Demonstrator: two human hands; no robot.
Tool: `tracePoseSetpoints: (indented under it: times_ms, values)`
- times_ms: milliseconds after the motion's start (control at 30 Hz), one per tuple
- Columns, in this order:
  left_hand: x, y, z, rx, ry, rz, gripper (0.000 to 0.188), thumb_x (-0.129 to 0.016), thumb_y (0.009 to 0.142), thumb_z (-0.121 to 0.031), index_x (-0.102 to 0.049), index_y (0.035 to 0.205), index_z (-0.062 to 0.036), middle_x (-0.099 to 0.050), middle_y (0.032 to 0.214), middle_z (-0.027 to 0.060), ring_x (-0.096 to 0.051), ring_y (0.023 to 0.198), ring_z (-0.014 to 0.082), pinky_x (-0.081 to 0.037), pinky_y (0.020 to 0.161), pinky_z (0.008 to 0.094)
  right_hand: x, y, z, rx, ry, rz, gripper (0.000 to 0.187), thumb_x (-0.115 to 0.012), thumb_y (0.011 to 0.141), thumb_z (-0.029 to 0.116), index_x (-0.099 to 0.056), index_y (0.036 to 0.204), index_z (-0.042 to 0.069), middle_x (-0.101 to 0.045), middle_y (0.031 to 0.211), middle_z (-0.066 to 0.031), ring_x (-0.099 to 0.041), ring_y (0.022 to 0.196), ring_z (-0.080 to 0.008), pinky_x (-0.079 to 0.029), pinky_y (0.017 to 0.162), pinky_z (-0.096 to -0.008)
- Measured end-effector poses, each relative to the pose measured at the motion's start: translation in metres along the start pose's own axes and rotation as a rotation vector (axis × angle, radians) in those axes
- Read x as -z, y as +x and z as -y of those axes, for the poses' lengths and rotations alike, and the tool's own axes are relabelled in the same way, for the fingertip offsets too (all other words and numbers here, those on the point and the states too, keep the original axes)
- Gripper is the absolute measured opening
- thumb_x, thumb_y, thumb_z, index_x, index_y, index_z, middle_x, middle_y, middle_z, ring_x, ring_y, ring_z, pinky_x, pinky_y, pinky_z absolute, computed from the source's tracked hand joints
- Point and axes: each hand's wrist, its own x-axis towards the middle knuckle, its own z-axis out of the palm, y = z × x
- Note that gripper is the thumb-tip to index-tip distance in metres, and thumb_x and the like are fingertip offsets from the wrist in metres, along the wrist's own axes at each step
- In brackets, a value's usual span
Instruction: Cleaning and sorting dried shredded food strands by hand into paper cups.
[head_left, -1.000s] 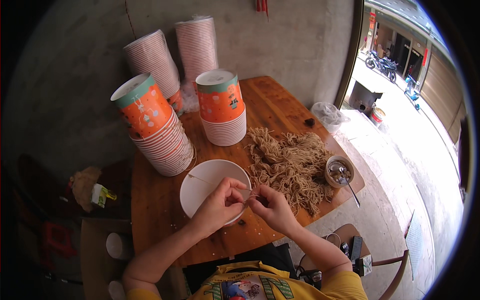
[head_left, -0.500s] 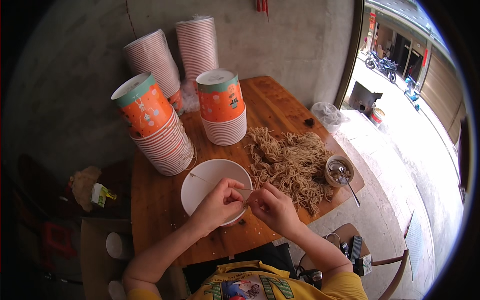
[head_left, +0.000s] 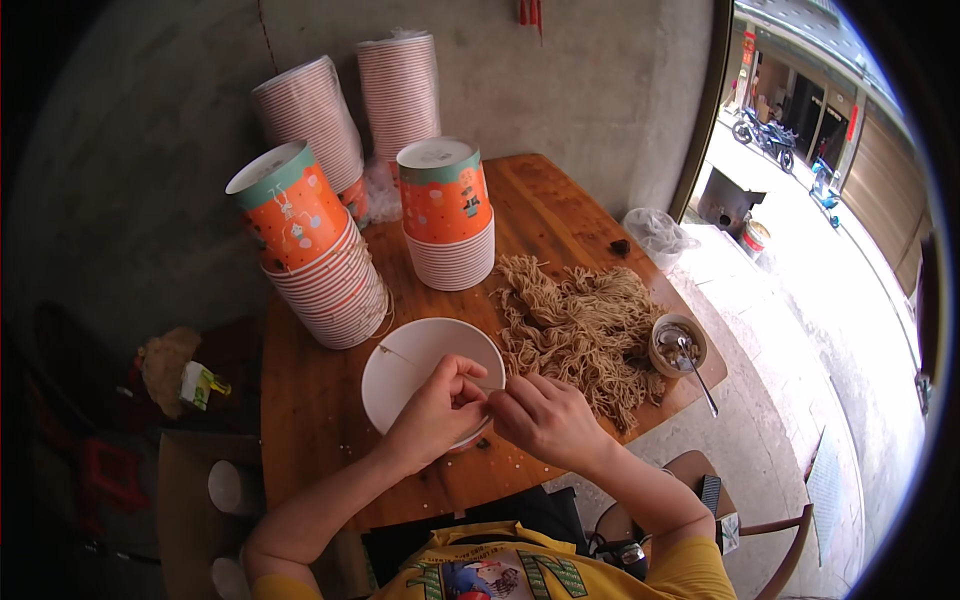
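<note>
A white paper tub [head_left: 385, 385] stands with its mouth up at the near side of the table. Over its right half, my left hand [head_left: 440, 405] pinches a thin string [head_left: 403, 357]. The strand runs from these fingers to the tub's left inner wall. My right hand [head_left: 535, 412] is closed at the tub's right rim, its fingertips meeting the left ones on the same strand. What lies between the fingertips is mostly hidden. A loose heap of tan cord [head_left: 580, 330] spreads beyond my right hand.
Stacks of upturned orange and green paper tubs [head_left: 447, 205] stand at the far left, one with cord [head_left: 385, 310] against its side. A small bowl with a spoon [head_left: 678, 345] sits at the table's right edge. Below left is an open cardboard box [head_left: 190, 500] with white cups.
My right hand has turned over and drawn in against my left fingertips, covering the bit of string that showed between them. The left hand has hardly moved.
</note>
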Motion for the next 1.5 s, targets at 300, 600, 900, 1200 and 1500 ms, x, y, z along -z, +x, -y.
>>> tracePoseSetpoints:
  times_ms: [300, 600, 900, 1200, 1500]
  values:
    - [-0.001, -0.003, 0.003, -0.087, 0.017, 0.023, 0.029, -0.056, 0.090, 0.001, -0.041, 0.115, -0.0011, -0.058, 0.098, 0.0071, -0.057, 0.092, 0.0109, -0.048, 0.084, 0.0262, 0.002, 0.008, -0.017, -0.789, 0.967, 0.324, 0.012, -0.061, 0.085, 0.015, -0.061, 0.089, 0.003, -0.055, 0.072, 0.0038, -0.050, 0.066, -0.0063, -0.042, 0.059, -0.0226]
    - [0.000, -0.001, 0.009, -0.155, 0.050, -0.015, 0.029, -0.058, 0.090, -0.003, -0.041, 0.113, -0.0016, -0.058, 0.093, 0.0068, -0.057, 0.084, 0.0100, -0.050, 0.073, 0.0252, -0.001, -0.005, -0.016, -0.830, 1.138, 0.236, 0.014, -0.062, 0.089, 0.017, -0.063, 0.095, 0.004, -0.056, 0.076, 0.0041, -0.051, 0.067, -0.0061, -0.043, 0.059, -0.0230]
    - [0.000, -0.001, 0.007, -0.088, -0.002, 0.037, 0.029, -0.057, 0.090, 0.001, -0.042, 0.114, -0.0021, -0.058, 0.099, 0.0067, -0.056, 0.092, 0.0099, -0.047, 0.084, 0.0255, -0.006, -0.005, -0.005, -0.460, 0.578, 0.088, 0.011, -0.067, 0.087, 0.013, -0.061, 0.089, 0.004, -0.053, 0.075, 0.0051, -0.050, 0.064, -0.0047, -0.041, 0.056, -0.0210]
    - [0.004, -0.004, 0.006, -0.057, -0.020, 0.030, 0.029, -0.059, 0.089, -0.001, -0.044, 0.114, -0.0028, -0.058, 0.100, 0.0064, -0.056, 0.094, 0.0103, -0.047, 0.085, 0.0249, 0.001, -0.006, -0.012, -1.021, 1.339, 0.222, 0.015, -0.058, 0.093, 0.023, -0.063, 0.093, 0.008, -0.050, 0.071, 0.0087, -0.036, 0.058, -0.0006, -0.029, 0.052, -0.0182]
    - [0.004, -0.004, 0.001, 0.032, -0.159, 0.056, 0.029, -0.057, 0.088, 0.002, -0.044, 0.114, -0.0034, -0.057, 0.104, 0.0076, -0.056, 0.098, 0.0117, -0.048, 0.087, 0.0259, -0.007, -0.020, -0.007, -0.719, 1.186, 0.097, 0.009, -0.064, 0.088, 0.006, -0.061, 0.096, 0.005, -0.056, 0.084, 0.0056, -0.048, 0.069, -0.0016, -0.042, 0.060, -0.0201]
